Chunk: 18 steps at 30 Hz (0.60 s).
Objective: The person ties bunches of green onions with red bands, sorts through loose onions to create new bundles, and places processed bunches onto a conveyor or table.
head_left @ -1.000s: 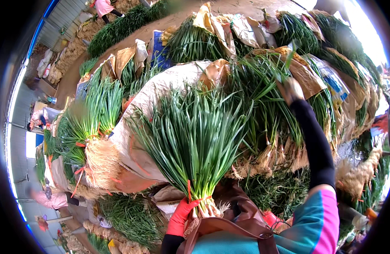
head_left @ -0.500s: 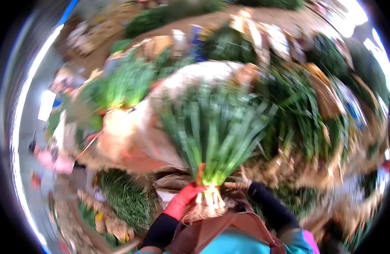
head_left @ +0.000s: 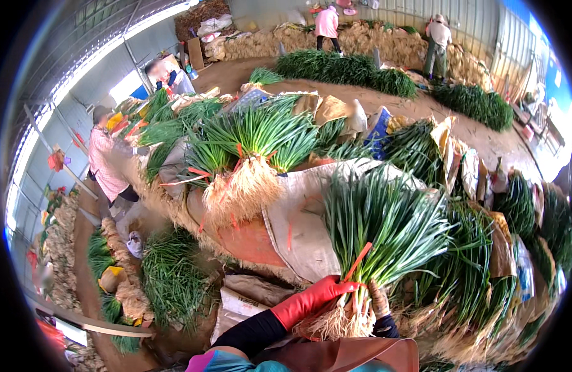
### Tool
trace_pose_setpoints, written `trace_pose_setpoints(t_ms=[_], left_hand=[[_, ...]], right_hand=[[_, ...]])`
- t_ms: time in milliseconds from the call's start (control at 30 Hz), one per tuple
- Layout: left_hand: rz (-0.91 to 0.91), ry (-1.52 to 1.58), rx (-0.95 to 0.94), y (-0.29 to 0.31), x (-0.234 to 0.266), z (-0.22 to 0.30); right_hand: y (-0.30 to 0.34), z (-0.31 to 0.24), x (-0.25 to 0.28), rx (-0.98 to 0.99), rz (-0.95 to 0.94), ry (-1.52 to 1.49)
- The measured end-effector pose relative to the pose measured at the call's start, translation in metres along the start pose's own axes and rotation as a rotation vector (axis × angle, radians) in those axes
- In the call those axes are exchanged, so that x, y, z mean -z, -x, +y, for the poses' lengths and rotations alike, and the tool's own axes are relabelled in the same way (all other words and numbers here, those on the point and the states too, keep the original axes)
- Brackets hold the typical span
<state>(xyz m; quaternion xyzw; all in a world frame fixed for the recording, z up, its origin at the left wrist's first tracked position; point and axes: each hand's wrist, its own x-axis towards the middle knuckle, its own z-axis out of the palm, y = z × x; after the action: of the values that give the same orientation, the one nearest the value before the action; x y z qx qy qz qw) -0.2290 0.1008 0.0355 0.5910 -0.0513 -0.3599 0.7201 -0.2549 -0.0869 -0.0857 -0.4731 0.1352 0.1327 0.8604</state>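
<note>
Red-gloved left hand [head_left: 317, 296] is clenched around the neck of a green onion bundle [head_left: 379, 235], just above its pale roots [head_left: 335, 321]; the right hand [head_left: 379, 301] grips the same neck from 3 o'clock. The bundle is held upright at 6 o'clock, an orange tie [head_left: 358, 260] around it, beige sacking [head_left: 304, 217] lying behind at 10 o'clock.

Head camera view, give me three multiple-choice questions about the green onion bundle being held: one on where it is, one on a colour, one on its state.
1. Where does the green onion bundle sit?
A. on the floor
B. against a sack-covered heap
C. in a crate
2. What colour is the glove on the left hand?
A. red
B. blue
C. white
3. How is the bundle held?
A. lying loose, untouched
B. left hand only
C. both hands at its root end

Answers: 1 B, its leaves rest on the pale sack. 2 A, the glove is plainly red. 3 C, the right hand grips beside the left by the roots.
</note>
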Motion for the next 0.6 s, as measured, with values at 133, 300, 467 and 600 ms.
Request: trace_pose_setpoints(t_ms=[133,300,467,600], left_hand=[[0.012,0.049,-0.198,0.013,0.049,0.057],[0.117,0.034,-0.469,0.050,0.144,0.159],[0.371,-0.002,-0.657,0.065,0.282,0.224],[0.636,0.079,-0.560,0.089,0.412,0.200]], right_hand=[[-0.015,-0.072,-0.102,0.119,-0.001,0.170],[-0.078,-0.128,-0.260,0.412,-0.259,0.292],[-0.206,-0.138,-0.415,0.421,-0.571,0.322],[-0.287,-0.065,-0.518,-0.125,-0.506,0.320]])
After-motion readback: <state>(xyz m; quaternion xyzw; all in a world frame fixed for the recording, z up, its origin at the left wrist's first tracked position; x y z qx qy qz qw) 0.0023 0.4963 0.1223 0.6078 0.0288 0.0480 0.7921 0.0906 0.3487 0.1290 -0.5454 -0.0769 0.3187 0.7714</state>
